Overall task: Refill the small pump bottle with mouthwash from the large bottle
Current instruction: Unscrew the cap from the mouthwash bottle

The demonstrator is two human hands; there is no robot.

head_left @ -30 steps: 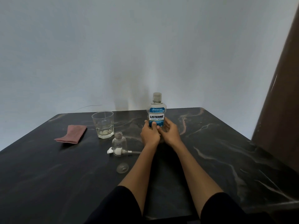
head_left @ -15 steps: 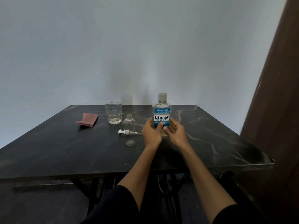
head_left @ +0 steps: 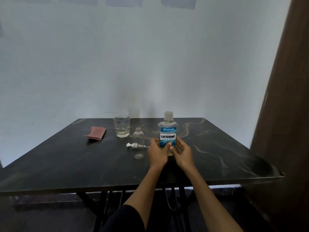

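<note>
We see the left hand (head_left: 157,152) and right hand (head_left: 181,152) gripping the lower body of the capped clear Listerine mouthwash bottle with blue label (head_left: 167,131), upright on the dark marbled table (head_left: 217,148). The small clear uncapped bottle (head_left: 138,143) stands just left of it, its white pump head (head_left: 134,145) lying alongside.

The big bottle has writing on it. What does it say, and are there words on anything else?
"LISTERINE": in bold dark letters on the white band of the large bottle's label.
"COOL MINT": in blue just under it, on the same label.
Small white print on the blue band above the brand: too small to read.
Small print low on the label, partly behind the fingers of the left hand and right hand: unreadable.
No other writing shows.
</note>
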